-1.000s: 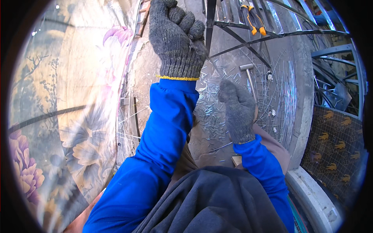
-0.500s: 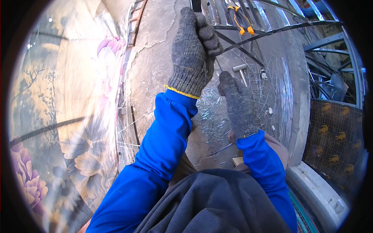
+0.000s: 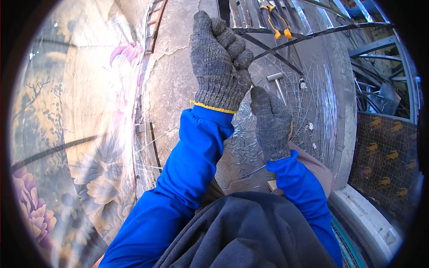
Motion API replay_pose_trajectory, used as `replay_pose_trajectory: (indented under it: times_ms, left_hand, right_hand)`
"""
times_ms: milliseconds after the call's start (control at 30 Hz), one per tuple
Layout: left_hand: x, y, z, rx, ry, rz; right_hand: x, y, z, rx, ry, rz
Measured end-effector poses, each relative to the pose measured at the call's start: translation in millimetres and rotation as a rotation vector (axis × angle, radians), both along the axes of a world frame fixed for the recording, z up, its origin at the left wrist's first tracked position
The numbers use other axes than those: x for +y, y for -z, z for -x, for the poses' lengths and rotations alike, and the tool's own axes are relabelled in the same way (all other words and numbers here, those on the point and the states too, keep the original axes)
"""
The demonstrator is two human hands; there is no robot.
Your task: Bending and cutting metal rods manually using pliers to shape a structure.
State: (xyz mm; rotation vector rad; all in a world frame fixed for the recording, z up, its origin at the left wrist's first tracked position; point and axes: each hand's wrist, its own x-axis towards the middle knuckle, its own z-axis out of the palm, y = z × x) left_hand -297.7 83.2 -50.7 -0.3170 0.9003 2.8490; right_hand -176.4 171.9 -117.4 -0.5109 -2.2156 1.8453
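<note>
The left gloved hand (image 3: 222,64) has curled fingers, contents hidden; short metal rods (image 3: 241,144) litter the floor; the right gloved hand (image 3: 271,125), curled, contents unclear, is near a hammer (image 3: 275,77). Two-handed work seems in hand, calling for steady coordination next.

Whatever the left grip (image 3: 222,64) may hold is hidden; metal frame (image 3: 274,53) cut off above.

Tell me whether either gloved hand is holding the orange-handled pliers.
No, the orange-handled pliers lie on the metal frame, apart from both the left hand and the right hand.
</note>
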Motion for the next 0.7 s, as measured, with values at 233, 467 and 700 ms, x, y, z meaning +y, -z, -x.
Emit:
replay_pose_trajectory:
  times_ms: [233, 467, 700]
  left_hand:
    - [-12, 16, 5, -0.018, 0.027, -0.089]
    - [-16, 28, 13, 0.149, 0.125, -0.075]
    - [-1, 36, 6, 0.262, 0.18, 0.229]
  right_hand:
    - [2, 9, 0, -0.041, -0.072, -0.109]
    - [16, 2, 26, -0.114, -0.233, 0.033]
    - [30, -20, 26, 0.066, -0.17, -0.129]
